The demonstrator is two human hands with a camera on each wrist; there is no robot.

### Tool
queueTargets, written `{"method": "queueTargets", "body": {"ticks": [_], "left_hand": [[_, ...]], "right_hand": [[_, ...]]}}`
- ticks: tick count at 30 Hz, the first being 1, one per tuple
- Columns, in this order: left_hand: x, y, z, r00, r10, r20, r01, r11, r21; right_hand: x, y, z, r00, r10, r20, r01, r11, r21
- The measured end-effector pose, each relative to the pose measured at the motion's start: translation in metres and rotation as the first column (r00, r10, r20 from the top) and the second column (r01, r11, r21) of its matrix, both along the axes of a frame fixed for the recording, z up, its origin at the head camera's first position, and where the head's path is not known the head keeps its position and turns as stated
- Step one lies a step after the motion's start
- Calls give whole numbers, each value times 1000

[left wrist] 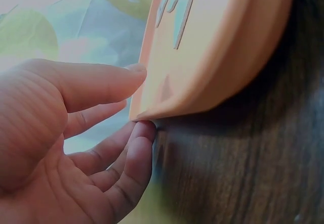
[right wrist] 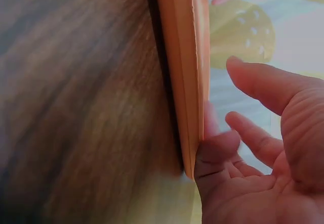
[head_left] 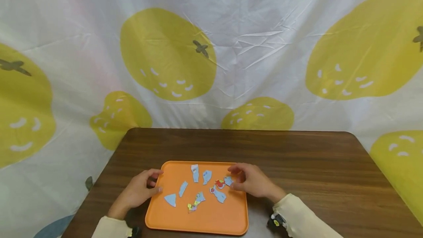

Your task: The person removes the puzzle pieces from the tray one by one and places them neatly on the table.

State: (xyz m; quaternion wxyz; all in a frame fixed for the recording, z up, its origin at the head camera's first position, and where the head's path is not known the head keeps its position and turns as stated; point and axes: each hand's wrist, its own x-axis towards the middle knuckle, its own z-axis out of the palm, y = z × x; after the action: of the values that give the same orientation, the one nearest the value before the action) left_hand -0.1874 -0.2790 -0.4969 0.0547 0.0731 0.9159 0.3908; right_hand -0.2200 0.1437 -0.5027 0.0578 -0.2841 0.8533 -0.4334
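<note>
An orange tray [head_left: 211,225] bears several irregular pale-blue pieces, some with red or yellow prints. My left hand [head_left: 137,190] is at its left rim; in the left wrist view the thumb of the hand [left wrist: 76,133] lies along the inner side, with bent fingertips against the outer corner. Across the tray, my right hand [head_left: 254,181] is by the upper right corner, near a small blue piece [head_left: 228,181] and a red-printed piece [head_left: 219,184]. The right wrist view shows fingers of the hand [right wrist: 263,148] touching the tray's edge [right wrist: 185,82], its thumb held apart.
The dark wooden table [head_left: 314,164] extends on both sides of the tray and behind it. A pale cloth [head_left: 251,58] with large yellow fruit prints hangs behind the table. A triangular blue piece [head_left: 170,199] lies at the tray's left.
</note>
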Motion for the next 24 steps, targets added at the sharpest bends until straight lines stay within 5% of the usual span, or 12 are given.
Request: {"method": "queueTargets", "body": {"ticks": [17, 24], "left_hand": [[3, 4, -4, 999, 43, 24, -43, 999, -8], [2, 3, -4, 1000, 28, 1, -28, 1000, -9]], "right_hand": [[-7, -12, -7, 998, -52, -36, 56, 990, 133], [-4, -12, -2, 997, 0, -76, 10, 992, 128]]}}
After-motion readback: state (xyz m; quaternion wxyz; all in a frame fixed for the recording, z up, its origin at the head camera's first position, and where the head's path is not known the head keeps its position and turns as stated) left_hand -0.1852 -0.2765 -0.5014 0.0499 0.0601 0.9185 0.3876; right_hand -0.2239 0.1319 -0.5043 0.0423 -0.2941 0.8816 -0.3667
